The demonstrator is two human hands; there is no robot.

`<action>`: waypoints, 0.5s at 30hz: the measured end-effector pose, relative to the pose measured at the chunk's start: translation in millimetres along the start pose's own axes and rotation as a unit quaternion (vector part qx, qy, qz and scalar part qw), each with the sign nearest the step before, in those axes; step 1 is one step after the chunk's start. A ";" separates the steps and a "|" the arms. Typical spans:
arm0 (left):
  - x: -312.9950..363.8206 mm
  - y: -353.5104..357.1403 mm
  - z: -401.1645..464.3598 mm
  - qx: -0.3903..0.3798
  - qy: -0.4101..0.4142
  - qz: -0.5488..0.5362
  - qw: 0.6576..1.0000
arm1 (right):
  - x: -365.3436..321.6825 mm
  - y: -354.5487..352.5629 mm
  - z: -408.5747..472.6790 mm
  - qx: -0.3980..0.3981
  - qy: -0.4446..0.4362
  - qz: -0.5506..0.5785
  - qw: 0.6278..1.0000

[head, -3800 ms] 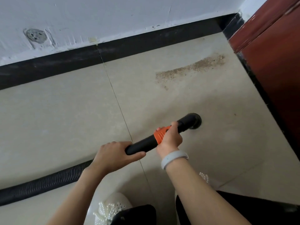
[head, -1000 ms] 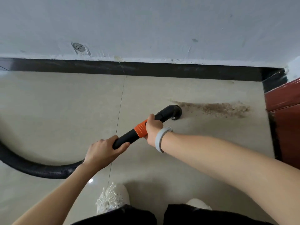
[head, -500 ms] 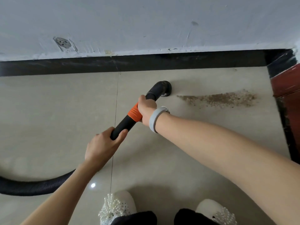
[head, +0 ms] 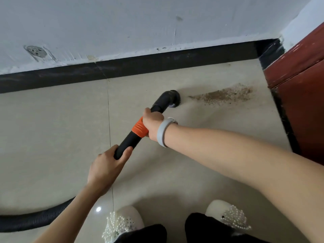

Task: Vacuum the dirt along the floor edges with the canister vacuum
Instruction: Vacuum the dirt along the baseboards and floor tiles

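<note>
The black skirting board (head: 157, 62) ran along the foot of the white plastered wall (head: 140, 23) and served as the far edge of the floor (head: 52, 128). At its right end it turned a corner and met a dark red wooden panel (head: 301, 81), whose own dark base strip closed the floor on that side. Between the skirting board and the person's feet lay smooth, glossy beige tile, crossed by one thin grout line (head: 109, 137) running away from the skirting board.

A streak of brown, grainy dirt (head: 222, 94) lay on the tile near the skirting board, close to the red panel and tapering to a point toward the nozzle. The round black nozzle (head: 172, 99) of the vacuum wand (head: 128, 141) stood on the tile just short of the dirt's thin end, near the skirting board but apart from it.

The right hand (head: 152, 123) had its grip closed round the rigid black wand at the ribbed orange collar (head: 139, 129), a pale grey band (head: 162, 132) on its wrist. The left hand (head: 107, 167) gripped the wand's lower end, fingers curled round it. From there the ribbed black hose (head: 31, 220) curved off leftward across the tile, well away from the skirting board. Two white shoes trimmed with pearl beads (head: 121, 223) stood nearest the camera.
</note>
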State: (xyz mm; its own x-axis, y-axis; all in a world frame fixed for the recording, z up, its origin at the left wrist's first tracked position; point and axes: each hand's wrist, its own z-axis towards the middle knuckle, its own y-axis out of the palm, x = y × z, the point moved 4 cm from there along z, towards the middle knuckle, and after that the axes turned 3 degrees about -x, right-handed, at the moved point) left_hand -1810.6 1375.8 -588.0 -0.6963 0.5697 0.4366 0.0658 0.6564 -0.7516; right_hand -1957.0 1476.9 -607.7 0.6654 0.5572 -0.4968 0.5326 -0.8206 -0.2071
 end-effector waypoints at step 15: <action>11.5 30.8 -27.6 -0.133 0.108 0.156 0.973 | 117.8 -21.6 -7.7 0.092 0.094 0.138 0.982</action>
State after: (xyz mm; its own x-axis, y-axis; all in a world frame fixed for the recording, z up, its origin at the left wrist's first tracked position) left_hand -1796.8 1416.3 -592.5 -0.4482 0.8338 0.3223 0.4530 0.5226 -0.7222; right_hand -1886.1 1561.2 -655.2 0.8648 0.3099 -0.3951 0.2262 -0.9429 -0.2446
